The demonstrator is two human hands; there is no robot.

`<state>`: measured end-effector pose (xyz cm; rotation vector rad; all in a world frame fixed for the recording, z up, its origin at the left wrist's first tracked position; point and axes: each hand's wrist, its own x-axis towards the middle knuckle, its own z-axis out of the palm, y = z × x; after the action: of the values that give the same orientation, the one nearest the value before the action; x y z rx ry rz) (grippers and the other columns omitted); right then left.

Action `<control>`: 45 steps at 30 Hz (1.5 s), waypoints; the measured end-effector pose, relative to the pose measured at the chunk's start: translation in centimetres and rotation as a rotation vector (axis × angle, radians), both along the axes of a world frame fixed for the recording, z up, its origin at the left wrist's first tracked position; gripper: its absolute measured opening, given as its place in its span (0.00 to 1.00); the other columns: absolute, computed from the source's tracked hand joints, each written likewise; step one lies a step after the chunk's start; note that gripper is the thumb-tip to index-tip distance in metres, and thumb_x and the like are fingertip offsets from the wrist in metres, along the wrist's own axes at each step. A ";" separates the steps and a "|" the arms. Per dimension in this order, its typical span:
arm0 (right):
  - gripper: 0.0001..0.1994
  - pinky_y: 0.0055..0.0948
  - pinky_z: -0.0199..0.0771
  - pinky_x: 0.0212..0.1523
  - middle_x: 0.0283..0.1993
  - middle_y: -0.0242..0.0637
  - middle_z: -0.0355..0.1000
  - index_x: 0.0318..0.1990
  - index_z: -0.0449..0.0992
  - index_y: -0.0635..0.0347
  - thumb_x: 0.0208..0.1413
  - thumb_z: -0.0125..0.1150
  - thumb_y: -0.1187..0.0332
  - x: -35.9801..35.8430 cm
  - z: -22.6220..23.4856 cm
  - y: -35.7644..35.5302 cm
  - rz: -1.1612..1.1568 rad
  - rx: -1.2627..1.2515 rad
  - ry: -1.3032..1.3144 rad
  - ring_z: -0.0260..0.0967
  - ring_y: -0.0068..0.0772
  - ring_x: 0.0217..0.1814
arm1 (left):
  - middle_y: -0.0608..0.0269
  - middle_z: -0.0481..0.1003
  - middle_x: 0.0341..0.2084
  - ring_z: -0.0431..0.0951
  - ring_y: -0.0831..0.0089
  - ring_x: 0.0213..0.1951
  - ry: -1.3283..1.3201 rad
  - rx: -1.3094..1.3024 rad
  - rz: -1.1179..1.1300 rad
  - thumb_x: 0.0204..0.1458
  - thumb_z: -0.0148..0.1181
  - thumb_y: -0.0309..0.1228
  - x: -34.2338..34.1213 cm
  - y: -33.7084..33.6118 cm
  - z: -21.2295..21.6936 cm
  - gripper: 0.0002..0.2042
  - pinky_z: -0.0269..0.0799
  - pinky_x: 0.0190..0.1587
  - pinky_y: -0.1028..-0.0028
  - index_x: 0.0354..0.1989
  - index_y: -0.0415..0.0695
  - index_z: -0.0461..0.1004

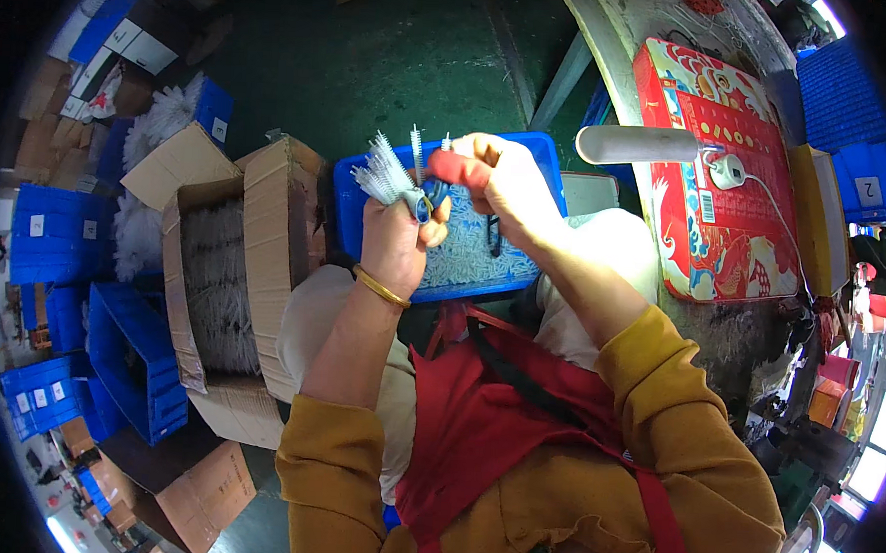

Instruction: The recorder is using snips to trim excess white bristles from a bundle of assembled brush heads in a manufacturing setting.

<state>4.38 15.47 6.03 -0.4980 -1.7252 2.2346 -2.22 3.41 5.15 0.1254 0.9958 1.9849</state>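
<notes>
My left hand [398,243], with a gold bangle at the wrist, is closed round a bundle of small white bristle brushes [383,170]. Their bristle ends fan up and to the left, with one brush standing apart. Against it, my right hand [497,180] is closed, red coverings on its fingertips. Something dark blue [433,190] shows between the hands; I cannot tell what it is. A bristle tip rises behind the red fingertips, but what they pinch is hidden. Below both hands sits a blue bin [551,177] holding many small whitish pieces [469,253] and a dark clip-like object [493,235].
To the left stands an open cardboard box [286,240] packed with white brushes. Beyond it are blue crates [133,362]. On the right, a worktable bears a red patterned box [729,170], a white lamp [637,145] and a white plug [727,171] with its cord.
</notes>
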 end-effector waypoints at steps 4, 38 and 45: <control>0.16 0.19 0.56 0.25 0.21 0.29 0.60 0.24 0.64 0.62 0.37 0.59 0.58 -0.1 0.7 0.6 -0.121 0.418 0.016 0.56 0.19 0.24 | 0.62 0.65 0.12 0.56 0.85 0.09 0.137 -0.187 0.002 0.45 0.43 0.23 0.8 -0.3 0.8 0.04 0.48 0.10 0.84 0.27 0.38 0.66; 0.06 0.12 0.46 0.16 0.21 0.23 0.61 0.28 0.70 0.57 0.41 0.56 0.67 0.1 1.9 0.9 0.141 -0.143 0.032 0.49 0.11 0.15 | 0.54 0.71 0.19 0.68 0.72 0.18 -0.149 0.290 -0.195 0.45 0.48 0.32 -1.4 -1.9 0.5 0.11 0.61 0.18 0.78 0.30 0.36 0.69; 0.11 0.11 0.52 0.24 0.23 0.22 0.60 0.31 0.66 0.58 0.37 0.56 0.70 -0.2 1.3 -0.2 0.238 -0.129 0.124 0.53 0.09 0.24 | 0.57 0.70 0.22 0.67 0.73 0.18 -0.245 0.181 0.041 0.46 0.48 0.31 0.0 -0.6 -0.2 0.09 0.60 0.18 0.77 0.30 0.37 0.69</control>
<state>4.19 15.26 7.31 -0.1829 -1.6612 2.4940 -2.21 2.86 4.93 -0.0387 0.6673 2.0676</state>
